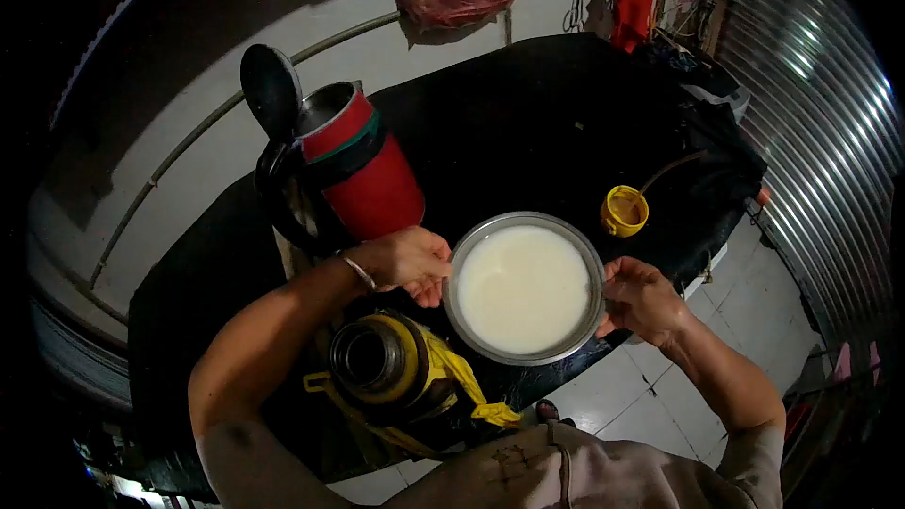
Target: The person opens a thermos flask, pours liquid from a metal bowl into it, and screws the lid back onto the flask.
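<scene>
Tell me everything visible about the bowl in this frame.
The bowl is round, silvery and metal-looking. It holds opaque, off-white liquid, with a bare metal ring showing around it. It looks roughly upright. The left hand and right hand grip opposite sides. It is over the black table, close to the edge; whether its base rests there is hidden.

Liquid (523, 287) lies in the bowl (523, 357); jug (374, 184) behind left, cup (622, 225) behind right, both on the tabletop (528, 123); flask (403, 368) front left.
</scene>
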Demonstrator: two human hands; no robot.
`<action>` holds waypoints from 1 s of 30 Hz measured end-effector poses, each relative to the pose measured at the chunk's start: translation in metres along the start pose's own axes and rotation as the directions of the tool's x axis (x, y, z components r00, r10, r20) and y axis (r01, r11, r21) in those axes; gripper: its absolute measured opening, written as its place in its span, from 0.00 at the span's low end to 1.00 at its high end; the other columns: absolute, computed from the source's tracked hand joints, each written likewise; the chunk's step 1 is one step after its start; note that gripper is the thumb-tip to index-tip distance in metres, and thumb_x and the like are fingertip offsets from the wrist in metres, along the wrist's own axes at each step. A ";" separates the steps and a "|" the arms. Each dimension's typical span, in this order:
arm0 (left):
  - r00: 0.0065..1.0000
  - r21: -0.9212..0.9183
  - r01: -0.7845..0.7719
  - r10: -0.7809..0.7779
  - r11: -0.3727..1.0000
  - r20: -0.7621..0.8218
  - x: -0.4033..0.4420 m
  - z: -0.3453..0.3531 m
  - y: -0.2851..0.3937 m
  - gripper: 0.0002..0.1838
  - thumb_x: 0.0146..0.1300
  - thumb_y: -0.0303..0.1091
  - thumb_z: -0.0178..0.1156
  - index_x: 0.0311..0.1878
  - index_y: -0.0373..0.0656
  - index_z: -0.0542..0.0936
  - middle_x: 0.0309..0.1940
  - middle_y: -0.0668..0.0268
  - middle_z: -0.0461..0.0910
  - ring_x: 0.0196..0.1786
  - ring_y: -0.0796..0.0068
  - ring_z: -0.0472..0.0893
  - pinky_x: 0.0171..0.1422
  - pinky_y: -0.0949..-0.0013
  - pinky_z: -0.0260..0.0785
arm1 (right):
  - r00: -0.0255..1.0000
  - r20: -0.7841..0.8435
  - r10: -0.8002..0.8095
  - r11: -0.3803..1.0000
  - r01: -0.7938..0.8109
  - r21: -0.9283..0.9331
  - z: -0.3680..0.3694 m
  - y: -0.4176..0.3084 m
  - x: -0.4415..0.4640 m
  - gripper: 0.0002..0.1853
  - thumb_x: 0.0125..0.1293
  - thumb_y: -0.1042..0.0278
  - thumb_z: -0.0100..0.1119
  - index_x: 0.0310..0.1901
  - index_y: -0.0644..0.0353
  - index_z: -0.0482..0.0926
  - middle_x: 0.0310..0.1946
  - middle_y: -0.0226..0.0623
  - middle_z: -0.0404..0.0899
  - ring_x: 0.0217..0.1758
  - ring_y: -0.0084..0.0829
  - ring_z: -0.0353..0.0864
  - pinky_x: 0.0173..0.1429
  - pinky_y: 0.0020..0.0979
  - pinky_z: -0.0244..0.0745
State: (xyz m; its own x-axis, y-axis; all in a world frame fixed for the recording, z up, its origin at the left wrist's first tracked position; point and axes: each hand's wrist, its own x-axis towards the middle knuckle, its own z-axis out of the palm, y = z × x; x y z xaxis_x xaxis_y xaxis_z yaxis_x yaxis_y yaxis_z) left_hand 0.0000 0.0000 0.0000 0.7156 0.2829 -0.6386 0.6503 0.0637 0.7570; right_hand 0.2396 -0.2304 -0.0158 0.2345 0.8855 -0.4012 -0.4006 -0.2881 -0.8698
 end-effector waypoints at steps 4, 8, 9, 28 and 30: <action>0.999 -0.021 -0.032 0.032 0.999 -0.001 -0.004 -0.001 0.001 0.10 0.63 0.33 0.53 0.35 0.33 0.70 0.27 0.55 0.78 0.26 0.69 0.79 0.28 0.72 0.74 | 1.000 0.008 0.008 1.000 -0.008 -0.022 0.001 -0.002 0.001 0.07 0.61 0.84 0.47 0.40 0.62 0.67 0.27 0.41 0.75 0.25 0.35 0.81 0.33 0.40 0.84; 0.999 -0.022 -0.038 0.038 0.999 -0.015 -0.008 0.002 0.004 0.10 0.63 0.32 0.53 0.35 0.33 0.70 0.26 0.55 0.78 0.25 0.70 0.79 0.28 0.73 0.74 | 1.000 0.025 0.002 1.000 -0.002 -0.008 0.001 -0.001 0.001 0.09 0.60 0.86 0.47 0.39 0.61 0.67 0.28 0.41 0.75 0.26 0.35 0.82 0.33 0.39 0.84; 0.999 -0.022 -0.038 0.038 0.999 -0.022 -0.008 0.002 0.005 0.10 0.63 0.32 0.53 0.35 0.34 0.70 0.26 0.55 0.78 0.25 0.70 0.79 0.27 0.73 0.74 | 1.000 0.024 0.002 1.000 -0.002 -0.010 0.001 -0.002 0.000 0.09 0.60 0.86 0.47 0.39 0.61 0.67 0.28 0.41 0.75 0.26 0.35 0.82 0.33 0.39 0.84; 0.948 -0.023 -0.262 0.253 0.965 -0.194 -0.064 -0.018 0.043 0.09 0.62 0.32 0.54 0.31 0.36 0.70 0.24 0.57 0.78 0.23 0.71 0.79 0.25 0.74 0.73 | 0.981 0.071 -0.178 0.966 0.188 -0.177 0.033 -0.077 -0.004 0.05 0.61 0.81 0.48 0.39 0.65 0.70 0.25 0.39 0.75 0.23 0.30 0.79 0.29 0.32 0.81; 0.944 -0.010 -0.252 0.244 0.968 -0.224 -0.076 -0.020 0.048 0.09 0.62 0.32 0.54 0.31 0.36 0.70 0.23 0.57 0.78 0.23 0.71 0.79 0.25 0.74 0.73 | 0.977 0.106 -0.187 0.967 0.202 -0.155 0.042 -0.088 -0.004 0.05 0.60 0.80 0.48 0.39 0.66 0.70 0.25 0.39 0.75 0.23 0.29 0.79 0.29 0.31 0.80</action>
State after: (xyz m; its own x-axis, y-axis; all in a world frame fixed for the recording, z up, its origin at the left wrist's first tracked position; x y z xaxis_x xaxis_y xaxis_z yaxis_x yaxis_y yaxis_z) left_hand -0.0285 0.0006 0.0877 0.7768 0.4966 -0.3873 0.4465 -0.0005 0.8948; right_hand 0.2366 -0.1931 0.0741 0.2101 0.9572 -0.1992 -0.2031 -0.1566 -0.9666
